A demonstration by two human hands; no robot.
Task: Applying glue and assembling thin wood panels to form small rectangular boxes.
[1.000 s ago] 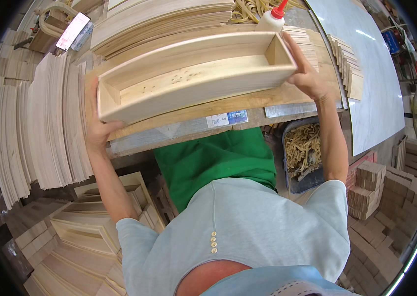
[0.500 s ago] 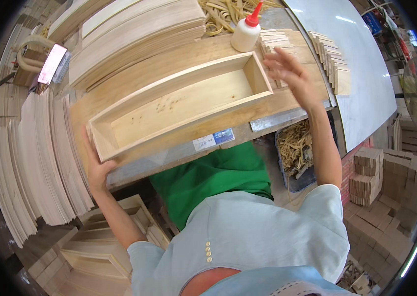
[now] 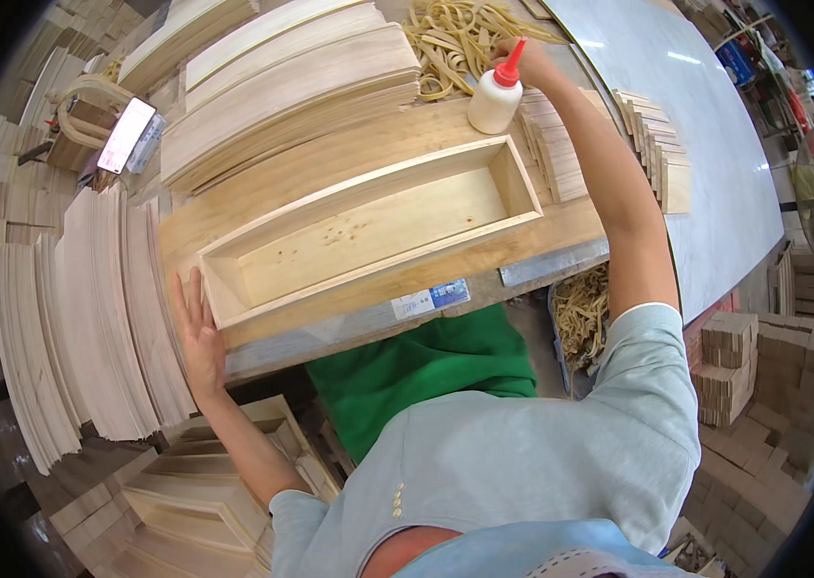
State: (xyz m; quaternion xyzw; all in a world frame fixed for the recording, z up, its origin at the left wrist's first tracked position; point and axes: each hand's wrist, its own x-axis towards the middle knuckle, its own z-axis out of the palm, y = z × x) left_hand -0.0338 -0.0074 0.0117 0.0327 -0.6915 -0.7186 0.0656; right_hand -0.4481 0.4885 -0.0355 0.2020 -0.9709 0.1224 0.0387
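A long, shallow wooden box (image 3: 378,275) without a lid lies on the wooden work board (image 3: 465,255), its open side up. At its left end my left hand (image 3: 201,352) rests with fingers stretched and spread, holding nothing. My right hand (image 3: 530,65) reaches to the far side, at the edge of a heap of tan, rubber-like bands (image 3: 446,43). Its fingers are partly hidden behind a white squeeze bottle (image 3: 495,104) with a red nozzle, so what they hold does not show. The bottle stands upright beyond the box's right end.
Thin wooden boards (image 3: 291,91) are stacked behind the box, and more boards (image 3: 104,318) stand at the left. Small wooden pieces (image 3: 551,144) lie under my right forearm. A lit phone (image 3: 126,135) stands at the far left. Below the table is a bin of shavings-like strips (image 3: 580,313).
My right hand has left the box's right end and moved away to the far bands, behind the bottle. My left hand has loosened from the box's left corner, its fingers now extended.
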